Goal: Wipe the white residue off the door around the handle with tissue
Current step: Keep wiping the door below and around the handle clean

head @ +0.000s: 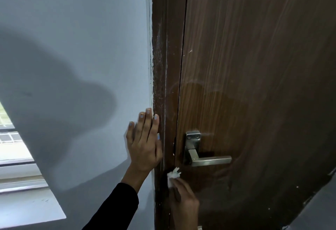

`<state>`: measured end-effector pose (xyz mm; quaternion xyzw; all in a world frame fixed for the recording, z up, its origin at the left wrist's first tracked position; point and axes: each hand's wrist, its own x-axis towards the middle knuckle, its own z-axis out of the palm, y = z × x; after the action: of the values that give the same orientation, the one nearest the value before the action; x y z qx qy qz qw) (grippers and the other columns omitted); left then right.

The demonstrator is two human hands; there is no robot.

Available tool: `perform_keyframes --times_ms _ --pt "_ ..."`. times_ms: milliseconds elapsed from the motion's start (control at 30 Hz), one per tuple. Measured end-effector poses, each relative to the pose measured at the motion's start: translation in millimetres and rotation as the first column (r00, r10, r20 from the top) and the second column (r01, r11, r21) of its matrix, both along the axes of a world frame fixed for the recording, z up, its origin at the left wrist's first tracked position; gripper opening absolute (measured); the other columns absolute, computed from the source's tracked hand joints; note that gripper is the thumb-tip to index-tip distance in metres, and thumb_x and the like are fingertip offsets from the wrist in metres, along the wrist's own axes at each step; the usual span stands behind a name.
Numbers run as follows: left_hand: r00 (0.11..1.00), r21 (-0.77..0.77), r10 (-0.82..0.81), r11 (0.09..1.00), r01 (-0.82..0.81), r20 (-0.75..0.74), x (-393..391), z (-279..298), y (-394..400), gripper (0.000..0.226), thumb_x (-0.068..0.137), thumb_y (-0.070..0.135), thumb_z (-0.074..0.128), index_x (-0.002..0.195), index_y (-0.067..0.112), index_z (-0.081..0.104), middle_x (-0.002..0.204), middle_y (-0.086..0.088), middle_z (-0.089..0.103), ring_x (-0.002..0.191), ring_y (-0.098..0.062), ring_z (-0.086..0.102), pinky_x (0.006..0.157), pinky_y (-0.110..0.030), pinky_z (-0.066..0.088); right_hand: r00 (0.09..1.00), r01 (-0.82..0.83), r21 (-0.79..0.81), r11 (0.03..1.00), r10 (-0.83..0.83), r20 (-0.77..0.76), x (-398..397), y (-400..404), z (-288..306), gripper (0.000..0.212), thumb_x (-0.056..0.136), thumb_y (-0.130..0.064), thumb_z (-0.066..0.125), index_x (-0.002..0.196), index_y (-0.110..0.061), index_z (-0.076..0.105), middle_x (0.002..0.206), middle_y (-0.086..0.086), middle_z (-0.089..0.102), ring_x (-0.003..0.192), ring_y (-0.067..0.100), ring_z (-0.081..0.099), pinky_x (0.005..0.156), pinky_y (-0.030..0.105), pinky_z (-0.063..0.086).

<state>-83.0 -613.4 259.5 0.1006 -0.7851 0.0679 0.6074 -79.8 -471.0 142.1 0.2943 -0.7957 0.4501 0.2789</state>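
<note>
Right hand (pixel 183 200) pinched around a small wad of tissue (pixel 173 174) against the door (pixel 254 84) just below the handle (pixel 209 159), left hand (pixel 144 142) flat and empty on the wall (pixel 72 48): thin wad likely to shred or merely smear the white residue (pixel 159 62) streaking the frame.

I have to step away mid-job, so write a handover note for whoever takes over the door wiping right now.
Left hand: open, flat on the wall at the edge of the door frame, holding nothing.
Right hand: grip shut on a wad of tissue, pressed at the seam of frame and door, just below and left of the handle.
Done: a darker, cleaner-looking patch surrounds the handle.
Left: white residue streaks the frame above the left hand; faint arcs and small specks show on the door above the handle.
</note>
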Motion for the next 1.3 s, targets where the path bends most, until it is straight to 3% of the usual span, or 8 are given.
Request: perform_keyframes --times_ms 167,333,467,667,800,1000,1133,1300 --pt "0.993 0.023 -0.093 0.996 0.092 0.07 19 5 3 0.061 0.082 0.013 0.037 0.143 0.009 0.032 0.148 -0.011 0.036 0.146 -0.019 0.022 0.117 -0.042 0.019 0.992 -0.12 -0.272 0.955 0.125 0.001 9 12 56 0.036 0.076 -0.023 0.067 0.111 -0.018 0.061 0.103 -0.01 0.062 0.096 0.003 0.06 0.078 0.012 0.048" --pt "0.993 0.079 -0.116 0.99 0.117 -0.018 26 27 11 0.049 0.089 0.015 0.035 0.137 0.005 0.038 0.145 -0.013 0.039 0.139 -0.029 0.032 0.115 -0.045 0.023 0.994 -0.107 -0.503 0.857 0.11 -0.024 -16 35 120 0.029 0.076 -0.024 0.075 0.101 -0.028 0.062 0.101 -0.011 0.062 0.092 0.009 0.063 0.075 0.019 0.052" --pt "0.993 0.069 -0.087 0.993 0.092 -0.077 23 57 9 0.05 0.094 0.02 0.03 0.142 0.006 0.032 0.148 -0.013 0.033 0.141 -0.03 0.028 0.116 -0.047 0.021 0.995 -0.013 -0.356 0.934 -0.025 -0.1 -40 44 149 0.032 0.074 -0.007 0.071 0.103 -0.02 0.067 0.113 -0.001 0.052 0.099 0.006 0.056 0.081 0.015 0.051" --pt "0.997 0.034 -0.053 0.998 0.055 -0.048 3 89 9 0.054 0.093 0.018 0.034 0.144 0.005 0.028 0.153 -0.01 0.024 0.145 -0.027 0.021 0.12 -0.043 0.013 0.952 -0.051 0.192 0.98 0.106 -0.288 -30 14 147 0.033 0.073 0.004 0.071 0.105 -0.003 0.069 0.108 0.01 0.066 0.101 0.019 0.06 0.096 0.026 0.046" --pt "1.0 -0.045 -0.003 0.999 0.002 -0.013 0 88 -6 0.054 0.094 0.021 0.031 0.147 0.008 0.025 0.154 -0.008 0.023 0.147 -0.022 0.017 0.12 -0.041 0.011 0.963 -0.047 0.125 0.991 0.078 -0.258 -35 24 145 0.038 0.067 0.012 0.072 0.101 -0.006 0.071 0.102 0.006 0.07 0.096 0.019 0.061 0.086 0.032 0.053" --pt "0.999 -0.116 0.028 0.993 -0.033 -0.039 -4 83 -16 0.054 0.097 0.026 0.024 0.149 0.012 0.021 0.153 -0.005 0.026 0.147 -0.019 0.017 0.12 -0.042 0.013 0.962 -0.086 -0.348 0.934 -0.012 -0.272 -38 6 187 0.027 0.082 -0.001 0.062 0.109 -0.004 0.065 0.108 0.004 0.062 0.1 0.015 0.06 0.093 0.015 0.045" --pt "0.997 -0.131 0.006 0.991 -0.016 -0.08 -6 80 -18 0.053 0.096 0.024 0.026 0.148 0.011 0.025 0.153 -0.006 0.028 0.145 -0.02 0.023 0.119 -0.043 0.018 0.891 -0.184 -0.135 0.974 0.108 -0.44 -37 -27 188 0.028 0.085 0.001 0.058 0.112 0.001 0.064 0.111 0.015 0.065 0.105 0.019 0.054 0.095 0.024 0.045" --pt "0.997 -0.14 0.006 0.99 -0.017 -0.076 -7 79 -18 0.056 0.094 0.023 0.028 0.149 0.013 0.022 0.153 -0.005 0.027 0.146 -0.02 0.021 0.119 -0.044 0.018 0.901 -0.162 0.0 0.987 0.148 -0.408 -32 -23 113 0.031 0.075 0.005 0.068 0.105 0.001 0.068 0.103 0.014 0.068 0.094 0.018 0.057 0.079 0.03 0.054"
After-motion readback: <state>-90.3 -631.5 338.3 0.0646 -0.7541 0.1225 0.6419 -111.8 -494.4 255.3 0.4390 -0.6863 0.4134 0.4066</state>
